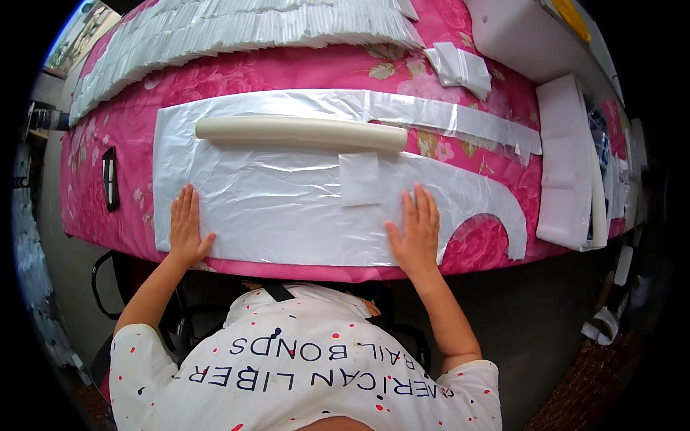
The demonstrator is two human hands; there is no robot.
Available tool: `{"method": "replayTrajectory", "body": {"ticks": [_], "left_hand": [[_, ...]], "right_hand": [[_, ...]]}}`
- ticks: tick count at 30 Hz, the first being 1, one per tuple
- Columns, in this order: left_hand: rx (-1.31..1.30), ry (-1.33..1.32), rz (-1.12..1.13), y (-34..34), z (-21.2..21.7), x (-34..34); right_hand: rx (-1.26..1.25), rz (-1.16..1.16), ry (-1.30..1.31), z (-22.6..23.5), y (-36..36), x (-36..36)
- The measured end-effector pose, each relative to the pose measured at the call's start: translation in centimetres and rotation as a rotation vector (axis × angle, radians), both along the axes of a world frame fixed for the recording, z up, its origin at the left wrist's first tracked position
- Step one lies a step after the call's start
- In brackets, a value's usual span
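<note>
A thin, shiny white plastic sheet (273,215), shaped like a folded apron with a curved cut-out at its right end, lies spread on the table. My left hand (188,226) rests flat on its left part, fingers stretched away from me. Toward the sheet's right part, my right hand (417,228) also lies flat, thumb apart from the fingers. Across the far part of the sheet lies a long cream-coloured roller or tube (302,134). Between that tube and my right hand is a small white square piece (359,179). A narrow plastic strip (460,121) runs out at the far right.
Rows of folded white packets (237,30) cover the far side of the pink flowered tablecloth (194,77). A few more packets (460,70) lie at the far right. White foam boxes (564,165) stand on the right; a small dark oblong object (110,179) lies left.
</note>
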State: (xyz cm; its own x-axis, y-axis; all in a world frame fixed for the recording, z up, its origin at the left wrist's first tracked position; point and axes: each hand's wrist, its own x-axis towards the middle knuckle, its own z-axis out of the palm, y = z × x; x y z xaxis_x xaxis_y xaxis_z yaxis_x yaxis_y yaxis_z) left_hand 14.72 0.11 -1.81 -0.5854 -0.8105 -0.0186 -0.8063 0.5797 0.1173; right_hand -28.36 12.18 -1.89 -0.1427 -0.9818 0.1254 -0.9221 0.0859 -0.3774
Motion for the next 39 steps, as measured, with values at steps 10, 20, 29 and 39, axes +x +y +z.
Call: {"method": "replayTrajectory", "body": {"ticks": [10, 20, 29, 39], "left_hand": [[0.063, 0.069, 0.035, 0.3, -0.4, 0.8], [0.122, 0.222, 0.059, 0.2, -0.6, 0.8], [0.146, 0.188, 0.087, 0.4, -0.4, 0.7], [0.063, 0.331, 0.070, -0.3, 5.6, -3.3]], "right_hand": [[0.002, 0.008, 0.219, -0.4, -0.2, 0.5], [0.054, 0.043, 0.300, -0.2, -0.2, 0.2], [0.136, -0.347, -0.108, 3.2, -5.8, 4.1], [0.196, -0.178, -0.275, 2.3, -7.4, 2.4]]}}
